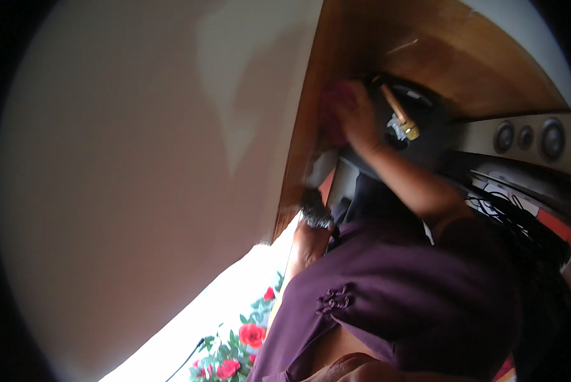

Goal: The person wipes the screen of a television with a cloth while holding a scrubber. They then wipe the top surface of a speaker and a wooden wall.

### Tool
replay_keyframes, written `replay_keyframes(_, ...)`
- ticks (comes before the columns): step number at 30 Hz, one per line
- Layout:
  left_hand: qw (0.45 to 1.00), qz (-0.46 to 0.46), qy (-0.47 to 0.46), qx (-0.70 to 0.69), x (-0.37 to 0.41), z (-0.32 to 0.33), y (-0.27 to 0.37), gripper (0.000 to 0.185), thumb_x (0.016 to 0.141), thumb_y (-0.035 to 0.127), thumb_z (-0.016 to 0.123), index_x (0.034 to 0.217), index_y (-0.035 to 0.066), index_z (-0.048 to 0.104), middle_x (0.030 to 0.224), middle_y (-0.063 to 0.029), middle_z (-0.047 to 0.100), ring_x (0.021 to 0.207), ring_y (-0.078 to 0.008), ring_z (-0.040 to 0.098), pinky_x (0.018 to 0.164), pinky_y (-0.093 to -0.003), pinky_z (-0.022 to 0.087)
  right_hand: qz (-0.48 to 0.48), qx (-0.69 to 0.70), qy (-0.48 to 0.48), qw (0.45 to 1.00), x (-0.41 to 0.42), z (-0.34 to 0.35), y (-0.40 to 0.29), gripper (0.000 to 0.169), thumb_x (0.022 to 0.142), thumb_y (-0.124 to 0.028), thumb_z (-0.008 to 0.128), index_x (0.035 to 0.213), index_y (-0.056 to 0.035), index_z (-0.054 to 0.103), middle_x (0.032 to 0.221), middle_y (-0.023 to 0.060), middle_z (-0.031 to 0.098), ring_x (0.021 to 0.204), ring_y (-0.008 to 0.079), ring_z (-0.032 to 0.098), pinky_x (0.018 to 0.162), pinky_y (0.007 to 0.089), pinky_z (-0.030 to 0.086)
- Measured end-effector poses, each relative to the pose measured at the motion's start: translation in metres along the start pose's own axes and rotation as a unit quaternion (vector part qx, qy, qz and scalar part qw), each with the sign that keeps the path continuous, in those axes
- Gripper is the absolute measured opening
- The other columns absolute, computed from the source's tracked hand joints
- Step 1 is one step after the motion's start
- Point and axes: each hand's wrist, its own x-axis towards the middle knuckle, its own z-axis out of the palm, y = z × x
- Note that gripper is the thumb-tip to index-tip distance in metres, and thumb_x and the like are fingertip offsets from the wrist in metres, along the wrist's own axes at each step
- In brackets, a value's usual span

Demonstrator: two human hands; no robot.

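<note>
My right hand (359,117) is pressed over a maroon cloth (333,107), beside the wooden panel's edge. The hand is slightly blurred, and part of the cloth is hidden under it. Just right of it, a gold microphone (396,106) lies on a black surface (426,129), with a crumpled whitish scrap (395,124) against it. Lower down, close to my purple top, my left hand (311,241) is closed around a dark grey, shaggy object (316,210). Its exact kind cannot be told.
A pale wall (147,167) fills the left side, bordered by a brown wooden panel (309,95). On the right stand a loudspeaker (526,136) with round cones and tangled black cables (505,207). Red flowers with green leaves (252,334) are at lower left, near a thin dark cable (185,360).
</note>
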Motion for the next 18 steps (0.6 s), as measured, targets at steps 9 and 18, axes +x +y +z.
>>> replay_keyframes(9,0.644,-0.124,-0.132,-0.743,0.029,0.012,-0.046,0.023,0.103,0.016,0.048,0.120,0.005,0.058,0.116,-0.0078,0.066,0.103,-0.0189,0.061,0.078,-0.0321,0.047,-0.046,0.010,-0.022,0.999,-0.116,0.027,-0.061,0.039,0.079,-0.008,0.064,0.117,-0.0034,0.057,0.108,0.0149,0.054,0.104,0.0299,0.057,0.091,0.0377,0.047)
replay_keyframes(18,0.725,-0.066,-0.175,-0.663,0.023,0.016,-0.004,0.041,0.108,0.027,0.037,0.142,0.007,0.049,0.132,-0.0100,0.057,0.119,-0.0251,0.057,0.100,-0.0416,0.048,-0.095,-0.022,-0.164,0.982,-0.146,-0.030,-0.128,0.035,0.083,-0.013,0.071,0.116,-0.0031,0.064,0.110,0.0126,0.060,0.108,0.0292,0.061,0.097,0.0380,0.047)
